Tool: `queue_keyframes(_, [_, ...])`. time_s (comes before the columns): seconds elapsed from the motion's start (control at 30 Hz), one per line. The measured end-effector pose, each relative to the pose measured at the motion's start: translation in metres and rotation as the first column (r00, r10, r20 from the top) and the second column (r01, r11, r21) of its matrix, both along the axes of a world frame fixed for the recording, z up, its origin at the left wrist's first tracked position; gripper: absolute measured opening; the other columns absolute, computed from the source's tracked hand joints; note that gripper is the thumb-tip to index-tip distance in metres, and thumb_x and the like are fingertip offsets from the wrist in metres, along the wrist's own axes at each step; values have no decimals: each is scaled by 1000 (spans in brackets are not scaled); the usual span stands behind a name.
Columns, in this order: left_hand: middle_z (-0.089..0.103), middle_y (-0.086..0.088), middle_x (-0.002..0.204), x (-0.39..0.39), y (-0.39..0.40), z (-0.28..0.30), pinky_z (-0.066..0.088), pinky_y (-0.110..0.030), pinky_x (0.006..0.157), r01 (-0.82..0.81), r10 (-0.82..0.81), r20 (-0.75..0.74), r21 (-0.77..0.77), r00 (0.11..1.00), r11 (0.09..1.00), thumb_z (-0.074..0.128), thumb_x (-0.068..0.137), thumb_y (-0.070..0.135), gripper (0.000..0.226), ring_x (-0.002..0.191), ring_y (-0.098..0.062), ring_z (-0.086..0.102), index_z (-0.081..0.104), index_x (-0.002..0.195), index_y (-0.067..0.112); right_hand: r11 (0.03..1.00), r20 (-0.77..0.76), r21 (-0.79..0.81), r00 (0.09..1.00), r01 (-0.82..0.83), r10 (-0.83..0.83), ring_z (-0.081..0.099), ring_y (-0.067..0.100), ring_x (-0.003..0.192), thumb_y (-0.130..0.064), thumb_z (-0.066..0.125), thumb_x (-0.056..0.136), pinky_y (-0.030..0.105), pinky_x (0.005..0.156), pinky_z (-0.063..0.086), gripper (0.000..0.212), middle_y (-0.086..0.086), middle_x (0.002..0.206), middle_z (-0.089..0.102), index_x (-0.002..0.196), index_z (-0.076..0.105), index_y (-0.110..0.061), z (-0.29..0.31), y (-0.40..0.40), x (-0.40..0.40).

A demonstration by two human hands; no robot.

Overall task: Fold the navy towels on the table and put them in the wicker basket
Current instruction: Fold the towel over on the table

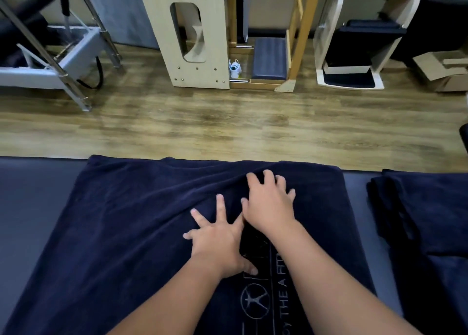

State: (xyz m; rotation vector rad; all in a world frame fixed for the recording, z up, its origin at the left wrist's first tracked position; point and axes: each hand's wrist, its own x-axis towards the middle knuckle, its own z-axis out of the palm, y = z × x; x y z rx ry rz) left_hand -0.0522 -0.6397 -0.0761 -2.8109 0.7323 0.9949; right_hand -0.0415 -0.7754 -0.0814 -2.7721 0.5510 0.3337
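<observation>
A navy towel (141,233) is spread flat across the padded table (33,208), its far edge lying along the table's far side and a printed logo showing near the bottom of the view. It is being smoothed, which is judged to be the flattening step ahead of a fold; a soft ridge of cloth is seen running diagonally from beside the hands toward the far edge. The left hand (217,241) is laid palm down with fingers splayed and straight, gripping nothing; the right hand (268,203) is pressed flat just beyond it, fingers spread on the ridge, the two hands touching or nearly so. Both forearms are extended forward from the bottom of the view. The next move is judged to call for the ridge to be pressed out and an edge taken up for folding. More navy towels (417,215) are piled at the right. No wicker basket is visible.
</observation>
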Motion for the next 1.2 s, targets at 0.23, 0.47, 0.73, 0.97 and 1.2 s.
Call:
queue_keyframes(0.23, [67,-3,109,119,148,9,51,-40,86,-286,493,296,-533,818,796,55,94,30,19,101,-31,65,70,100,20,976,-303,145,946,163,-113,-24,43,149,-63,83,67,86,103,9,123,-1,164,-28,153,-4,-48,-1,25,26])
queue_keyframes(0.47, [48,-13,136,254,239,1,51,-48,87,-354,351,341,-55,872,934,52,96,16,53,115,-41,56,36,146,25,976,-355,-30,911,214,-210,-12,45,152,-57,91,58,77,112,8,127,2,167,-16,149,5,-44,1,43,44])
queue_keyframes(0.73, [58,-14,71,294,246,17,50,-32,47,-534,519,-131,-126,845,836,64,98,18,13,47,-26,54,53,102,11,983,-342,-166,930,82,-135,-3,39,153,-65,91,50,57,109,35,127,-1,167,-14,147,17,-29,14,52,53])
queue_keyframes(0.97, [70,-28,81,333,254,3,59,-39,60,-659,745,0,-465,667,591,60,88,7,18,65,-36,68,65,89,-10,983,-283,-179,954,49,-99,-8,39,153,-53,91,61,61,112,30,136,1,165,-23,151,-11,-48,15,61,51])
queue_keyframes(1.2, [38,-17,132,268,222,3,51,-51,93,-171,234,349,-204,907,964,62,92,44,54,113,-42,53,45,134,16,998,-417,-40,907,42,-55,-18,31,153,-42,95,59,73,110,23,144,-6,166,-20,149,-16,-58,16,51,70])
